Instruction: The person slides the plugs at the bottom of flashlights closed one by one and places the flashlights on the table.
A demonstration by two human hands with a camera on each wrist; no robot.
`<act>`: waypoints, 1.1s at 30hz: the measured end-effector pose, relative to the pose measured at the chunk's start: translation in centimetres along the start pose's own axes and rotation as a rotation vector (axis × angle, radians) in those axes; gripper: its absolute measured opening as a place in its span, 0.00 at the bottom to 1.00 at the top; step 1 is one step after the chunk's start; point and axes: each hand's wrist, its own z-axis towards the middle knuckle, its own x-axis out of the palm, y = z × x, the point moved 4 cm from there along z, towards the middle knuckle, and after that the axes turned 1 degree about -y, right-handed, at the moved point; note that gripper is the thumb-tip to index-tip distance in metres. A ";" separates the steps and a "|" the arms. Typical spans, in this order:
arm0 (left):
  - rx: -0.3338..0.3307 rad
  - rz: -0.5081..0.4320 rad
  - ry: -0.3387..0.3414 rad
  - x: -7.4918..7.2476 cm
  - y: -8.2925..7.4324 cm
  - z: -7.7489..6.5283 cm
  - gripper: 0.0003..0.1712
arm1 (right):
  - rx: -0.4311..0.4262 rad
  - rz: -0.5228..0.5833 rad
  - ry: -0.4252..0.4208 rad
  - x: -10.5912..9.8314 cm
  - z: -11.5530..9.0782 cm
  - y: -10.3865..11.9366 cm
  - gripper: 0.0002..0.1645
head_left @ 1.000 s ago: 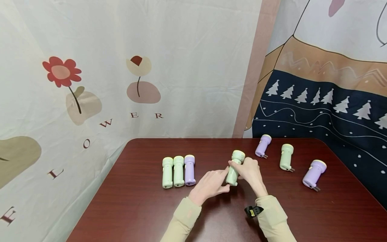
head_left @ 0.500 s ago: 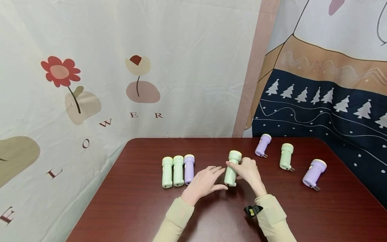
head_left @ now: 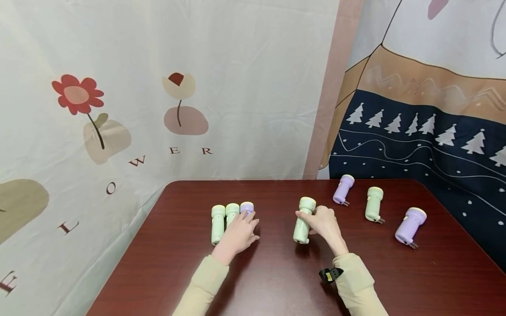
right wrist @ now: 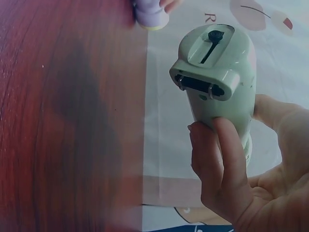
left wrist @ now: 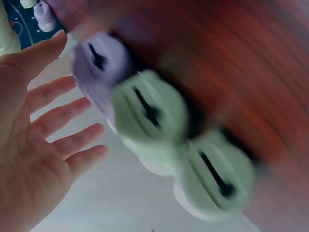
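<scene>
My right hand (head_left: 326,224) grips a pale green flashlight (head_left: 301,230) by its body, tilted over the table, lens end away from me. In the right wrist view, fingers and thumb wrap this flashlight (right wrist: 227,96); its tail shows a slot and two metal prongs folded against the end. My left hand (head_left: 238,235) reaches over a row of three flashlights, its fingers spread and loosely extended. They overlap the purple flashlight (head_left: 247,206) at the row's right end. Beside it lie a green flashlight (head_left: 232,210) and another green flashlight (head_left: 218,224), the middle one partly covered by the hand.
On the right of the dark red table (head_left: 158,267) lie a small purple flashlight (head_left: 343,191), a green flashlight (head_left: 373,204) and a larger purple flashlight (head_left: 409,227), their prongs folded out. A printed curtain (head_left: 257,87) hangs right behind the table's far edge.
My left hand has left the held green flashlight and moved left to the row. The right hand keeps its grip, having shifted the flashlight slightly left.
</scene>
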 end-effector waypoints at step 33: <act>0.059 0.078 -0.090 0.4 0.6 -1.4 0.25 | -0.102 -0.021 0.146 10.1 3.3 5.9 0.24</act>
